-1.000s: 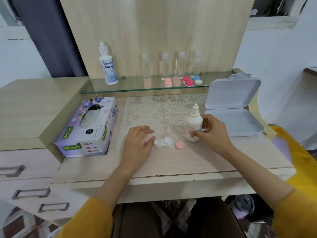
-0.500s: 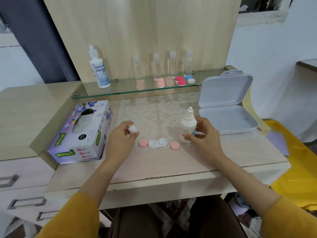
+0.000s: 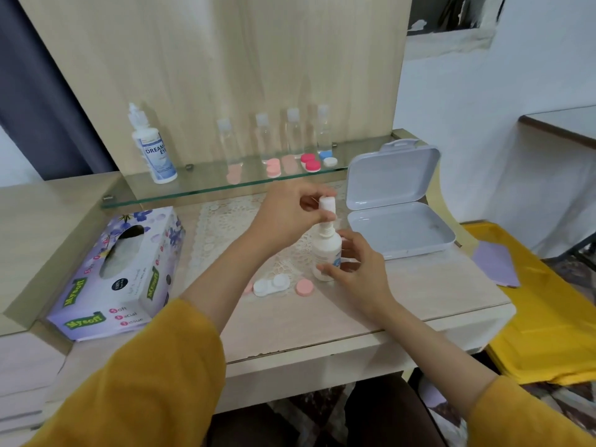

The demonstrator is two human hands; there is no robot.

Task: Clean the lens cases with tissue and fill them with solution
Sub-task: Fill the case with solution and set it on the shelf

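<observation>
Now the left hand (image 3: 290, 214) has risen from the 9 o'clock side of the lens case (image 3: 271, 284). It pinches the white cap (image 3: 328, 204) just above the nozzle of the solution bottle (image 3: 327, 253), where half a second ago it held that cap low over the lace mat (image 3: 225, 227). The right hand (image 3: 358, 272) still grips the bottle's body, which stands upright on the mat at 2 o'clock from the case.

The tissue box (image 3: 119, 272), at 9 o'clock, shows white tissue through its oval slot. The grey box (image 3: 400, 230), further out at 2 o'clock, stands with its lid raised and its bare floor showing.

The case is white and lies on the desk (image 3: 435, 295) with both round wells uncovered; what they hold I cannot tell. One pink cap (image 3: 304, 287) lies just beside it at 3 o'clock.
</observation>
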